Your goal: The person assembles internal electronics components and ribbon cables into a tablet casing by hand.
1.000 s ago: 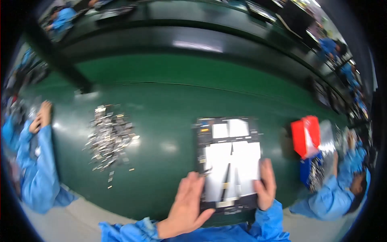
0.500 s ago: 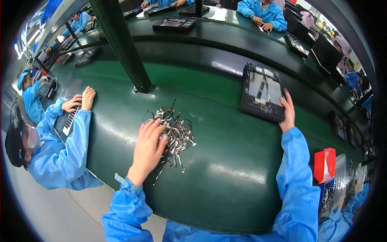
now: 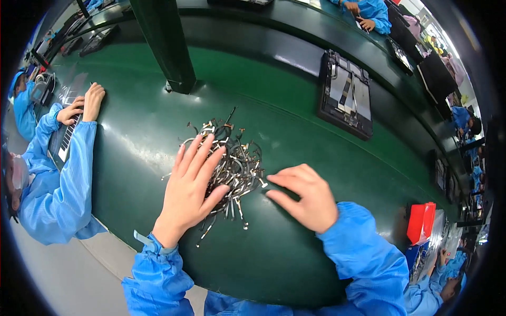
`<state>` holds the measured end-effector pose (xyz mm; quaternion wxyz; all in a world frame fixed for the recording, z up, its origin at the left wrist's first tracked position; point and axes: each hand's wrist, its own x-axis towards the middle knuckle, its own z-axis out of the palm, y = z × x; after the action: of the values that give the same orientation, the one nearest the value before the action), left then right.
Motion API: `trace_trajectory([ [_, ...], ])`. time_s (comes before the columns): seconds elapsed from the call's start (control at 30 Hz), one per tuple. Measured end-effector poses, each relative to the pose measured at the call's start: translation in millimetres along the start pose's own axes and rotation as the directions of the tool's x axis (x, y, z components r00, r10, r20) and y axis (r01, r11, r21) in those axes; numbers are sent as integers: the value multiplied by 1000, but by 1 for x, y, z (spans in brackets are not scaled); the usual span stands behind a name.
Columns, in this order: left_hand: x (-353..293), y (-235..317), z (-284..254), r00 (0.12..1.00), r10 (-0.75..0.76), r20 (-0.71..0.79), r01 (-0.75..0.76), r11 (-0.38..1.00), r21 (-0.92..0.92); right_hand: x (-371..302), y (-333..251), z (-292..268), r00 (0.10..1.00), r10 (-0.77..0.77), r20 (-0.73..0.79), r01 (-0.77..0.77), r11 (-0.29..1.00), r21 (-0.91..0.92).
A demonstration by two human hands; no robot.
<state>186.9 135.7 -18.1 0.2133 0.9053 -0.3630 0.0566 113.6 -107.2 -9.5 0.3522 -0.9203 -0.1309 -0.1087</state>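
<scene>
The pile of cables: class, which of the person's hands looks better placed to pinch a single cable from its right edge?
Probably the right hand: its open pinch points at the right edge of the pile of cables. The left hand is spread over the pile's left side, farther from that edge.

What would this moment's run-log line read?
left hand: spread over ribbon-cable pile | right hand: open, beside pile's right edge | black tablet-like unit: lying flat beyond both hands

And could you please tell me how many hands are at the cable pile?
2: the left hand spreads over the left side of the cable pile, the right hand is by its right edge.
</scene>
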Motion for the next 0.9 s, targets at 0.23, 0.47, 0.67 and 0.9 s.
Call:
trace_trajectory([
  [0.23, 0, 2, 9, 996, 14, 89, -12, 1000, -13, 2, -1, 22, 988, -101, -121, 75, 977, -201],
  [0.47, -4, 3, 9, 997, -1, 76, 1, 1000, 7, 11, 2, -12, 954, -220, -203, 109, 887, -449],
  [0.67, -4, 4, 7, 996, 8, 84, -9, 1000, 15, 5, -10, -38, 954, -71, -293, 14, 981, -193],
  [0.9, 2, 19, -1, 993, 113, 23, -115, 991, 67, -29, -1, -87, 921, 238, -308, -271, 960, -69],
])
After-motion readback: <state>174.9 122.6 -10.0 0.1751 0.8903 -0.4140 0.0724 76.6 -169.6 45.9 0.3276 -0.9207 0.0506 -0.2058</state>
